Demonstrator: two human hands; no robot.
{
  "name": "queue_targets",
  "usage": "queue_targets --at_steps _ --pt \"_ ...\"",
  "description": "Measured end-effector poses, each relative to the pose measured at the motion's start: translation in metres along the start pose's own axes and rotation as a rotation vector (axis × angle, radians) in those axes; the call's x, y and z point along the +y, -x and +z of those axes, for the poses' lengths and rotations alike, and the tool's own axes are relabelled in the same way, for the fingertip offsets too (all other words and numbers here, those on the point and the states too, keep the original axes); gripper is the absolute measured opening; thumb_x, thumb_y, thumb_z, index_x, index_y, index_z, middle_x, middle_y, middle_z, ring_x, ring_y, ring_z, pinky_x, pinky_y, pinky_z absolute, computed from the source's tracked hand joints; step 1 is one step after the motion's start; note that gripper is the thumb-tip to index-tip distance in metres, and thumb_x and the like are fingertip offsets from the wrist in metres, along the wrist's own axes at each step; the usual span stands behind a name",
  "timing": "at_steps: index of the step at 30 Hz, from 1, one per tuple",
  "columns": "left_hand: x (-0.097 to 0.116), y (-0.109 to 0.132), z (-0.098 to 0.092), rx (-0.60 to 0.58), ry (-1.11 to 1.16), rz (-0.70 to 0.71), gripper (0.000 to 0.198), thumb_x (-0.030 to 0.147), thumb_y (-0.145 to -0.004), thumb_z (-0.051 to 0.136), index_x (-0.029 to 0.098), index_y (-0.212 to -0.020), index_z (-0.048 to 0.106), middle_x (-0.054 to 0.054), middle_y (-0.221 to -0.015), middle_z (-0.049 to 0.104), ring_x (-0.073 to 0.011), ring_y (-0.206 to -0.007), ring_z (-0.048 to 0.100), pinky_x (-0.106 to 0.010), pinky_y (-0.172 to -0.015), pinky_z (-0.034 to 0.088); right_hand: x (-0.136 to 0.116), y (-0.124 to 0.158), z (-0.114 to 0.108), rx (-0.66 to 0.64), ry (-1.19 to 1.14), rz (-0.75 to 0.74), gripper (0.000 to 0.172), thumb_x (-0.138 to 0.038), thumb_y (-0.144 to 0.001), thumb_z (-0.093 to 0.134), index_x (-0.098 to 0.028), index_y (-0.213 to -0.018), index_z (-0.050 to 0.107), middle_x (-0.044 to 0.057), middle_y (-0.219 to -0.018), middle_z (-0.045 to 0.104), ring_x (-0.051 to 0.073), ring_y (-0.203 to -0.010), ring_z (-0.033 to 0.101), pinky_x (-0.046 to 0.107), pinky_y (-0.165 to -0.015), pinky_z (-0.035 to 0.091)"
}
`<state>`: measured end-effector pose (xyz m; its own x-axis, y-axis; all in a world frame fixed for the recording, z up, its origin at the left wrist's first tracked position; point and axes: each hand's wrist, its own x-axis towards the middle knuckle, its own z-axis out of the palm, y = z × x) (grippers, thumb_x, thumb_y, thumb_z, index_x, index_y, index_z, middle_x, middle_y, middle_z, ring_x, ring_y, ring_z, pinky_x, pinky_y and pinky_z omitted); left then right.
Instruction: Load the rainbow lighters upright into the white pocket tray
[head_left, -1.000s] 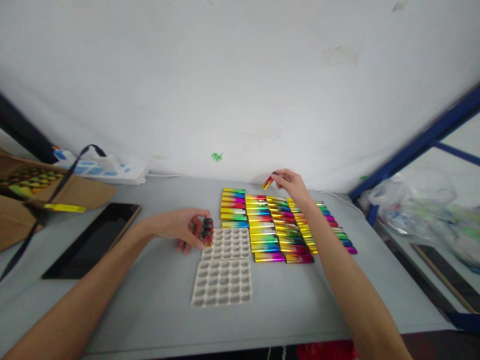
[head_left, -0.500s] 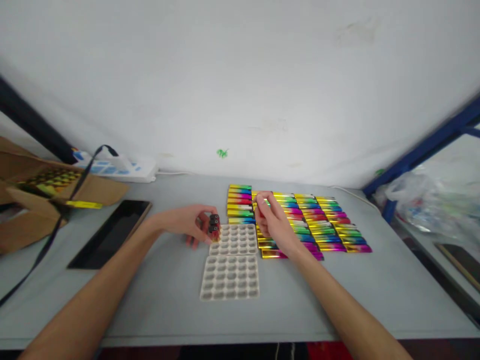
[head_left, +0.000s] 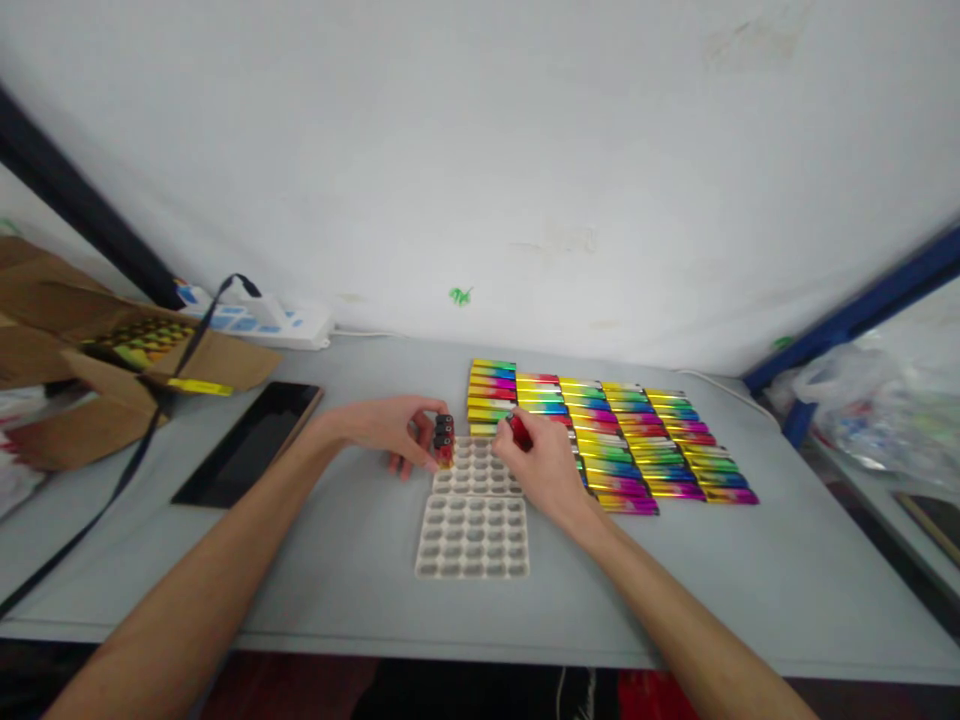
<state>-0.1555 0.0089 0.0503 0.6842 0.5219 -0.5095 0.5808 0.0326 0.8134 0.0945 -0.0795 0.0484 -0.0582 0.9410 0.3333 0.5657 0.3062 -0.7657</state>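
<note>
My left hand (head_left: 394,430) is closed around a few upright lighters with black tops (head_left: 443,438) at the far left corner of the far cream tray (head_left: 480,470). My right hand (head_left: 544,465) pinches one red lighter (head_left: 517,430) above that tray's right side. A second cream tray (head_left: 472,537) with empty pockets lies nearer to me. Several rows of rainbow-coloured lighters (head_left: 615,440) lie flat on the grey table (head_left: 300,560), right of the trays.
A black tablet (head_left: 251,443) lies left of my left arm. An open cardboard box (head_left: 90,380) holding more lighters sits at far left, a power strip (head_left: 255,320) by the wall. A black strap (head_left: 135,450) crosses the table. Plastic bags (head_left: 877,410) lie right.
My right hand has carried a red lighter from the far side of the rainbow rows leftward and nearer, to above the far tray. My left hand stays on the upright lighters.
</note>
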Motion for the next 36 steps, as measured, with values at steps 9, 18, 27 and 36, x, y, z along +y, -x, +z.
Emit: queue_targets --at_steps 9,18,27,36 --pt "0.002 0.0 0.003 0.004 0.035 0.013 0.059 0.047 -0.065 0.098 0.022 -0.102 0.06 0.001 -0.079 0.076 -0.0192 -0.056 0.073 -0.026 -0.047 0.058 0.0 0.005 -0.002 -0.162 -0.064 -0.141 0.028 -0.045 -0.109 0.049 -0.023 -0.094 0.059 0.003 -0.085 0.067 0.02 -0.078 0.062 0.031 -0.07 0.046" --pt "-0.003 -0.001 0.003 -0.017 0.068 0.039 0.059 0.045 -0.065 0.098 0.022 -0.103 0.059 0.003 -0.074 0.073 -0.0209 -0.057 0.074 -0.028 -0.048 0.058 -0.006 0.013 0.003 -0.282 -0.04 -0.249 0.034 -0.047 -0.111 0.052 -0.023 -0.089 0.063 0.002 -0.072 0.069 0.019 -0.065 0.064 0.03 -0.062 0.046" --pt "-0.005 -0.001 0.002 -0.033 0.106 0.049 0.057 0.041 -0.065 0.097 0.022 -0.103 0.058 0.004 -0.073 0.072 -0.0197 -0.057 0.074 -0.026 -0.048 0.059 -0.004 0.012 0.012 -0.4 0.222 -0.407 0.025 -0.04 -0.111 0.055 -0.019 -0.103 0.067 0.009 -0.096 0.077 0.024 -0.086 0.073 0.033 -0.075 0.053" --pt "-0.007 -0.003 0.0 -0.042 0.1 0.051 0.051 0.034 -0.069 0.093 0.023 -0.102 0.056 0.005 -0.075 0.072 -0.0205 -0.059 0.075 -0.026 -0.049 0.059 -0.011 0.014 0.02 -0.399 0.401 -0.481 0.021 -0.036 -0.109 0.06 -0.016 -0.109 0.066 0.011 -0.098 0.076 0.026 -0.09 0.074 0.035 -0.077 0.054"
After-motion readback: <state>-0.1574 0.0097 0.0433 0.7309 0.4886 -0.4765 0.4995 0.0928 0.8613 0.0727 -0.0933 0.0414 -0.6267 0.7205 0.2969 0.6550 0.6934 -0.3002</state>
